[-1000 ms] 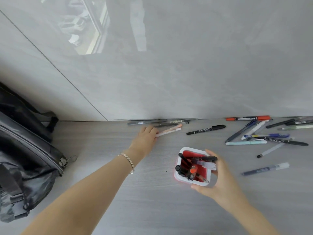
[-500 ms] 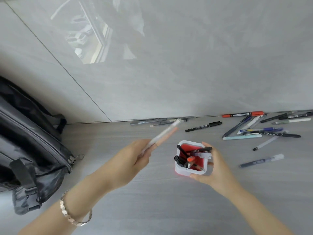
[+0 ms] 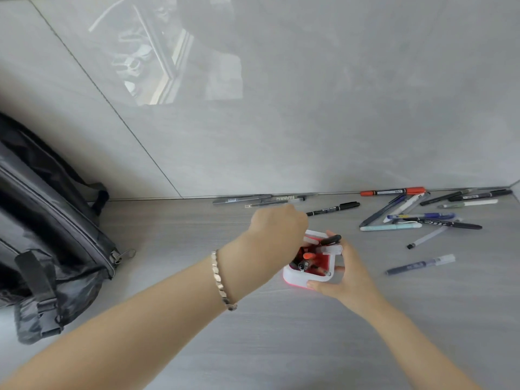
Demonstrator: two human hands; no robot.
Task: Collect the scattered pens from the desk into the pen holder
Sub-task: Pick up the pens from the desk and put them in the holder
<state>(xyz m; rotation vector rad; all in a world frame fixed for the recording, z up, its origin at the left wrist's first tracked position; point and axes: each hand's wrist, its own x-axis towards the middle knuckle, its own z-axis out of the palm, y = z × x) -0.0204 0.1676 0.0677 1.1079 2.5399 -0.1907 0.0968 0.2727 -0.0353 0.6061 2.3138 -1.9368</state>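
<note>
The pen holder [image 3: 298, 278] is white outside and red inside, with several pens standing in it. My right hand [image 3: 347, 275] grips its right side and holds it on the desk. My left hand [image 3: 277, 225] hovers over the holder's far left corner, fingers curled down around a pale pink pen [image 3: 310, 238] whose end pokes out into the holder. A black marker [image 3: 333, 208] lies just beyond the holder. Grey pens [image 3: 242, 199] lie along the wall. Several more pens [image 3: 416, 219] are scattered at the right, with a blue-and-clear pen [image 3: 420, 264] nearest me.
A dark grey backpack [image 3: 42, 235] sits on the desk at the left. A glossy grey wall [image 3: 309, 122] rises right behind the pens. An orange-capped marker [image 3: 394, 191] lies against the wall at the right.
My left hand picked up the pale pink pen near the wall, carried it back and to the right, and now holds it over the holder. My right hand stayed on the holder.
</note>
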